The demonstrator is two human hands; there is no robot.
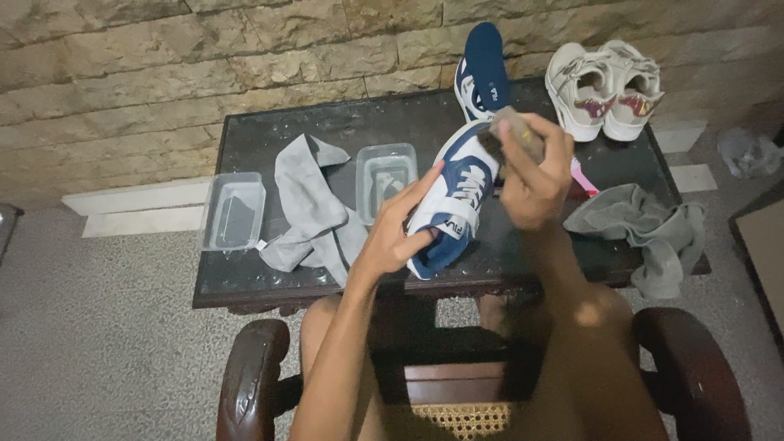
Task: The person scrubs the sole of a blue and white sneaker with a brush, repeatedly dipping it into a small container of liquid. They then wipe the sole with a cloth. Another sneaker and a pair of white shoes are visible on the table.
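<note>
My left hand (398,229) grips a blue and white sneaker (454,196) by its toe end, holding it tilted above the dark table (245,278). My right hand (532,175) is closed on a dark brush with a pale back (513,131), pressed against the sneaker's upper side near the heel. The matching blue and white sneaker (482,69) leans upright against the stone wall behind.
Two clear plastic tubs (233,212) (385,175) sit on the table, with a grey cloth (314,212) between them. Another grey cloth (653,233) hangs over the right edge. A pair of white sneakers (604,90) stands at the back right. Wooden chair arms (249,380) flank my legs.
</note>
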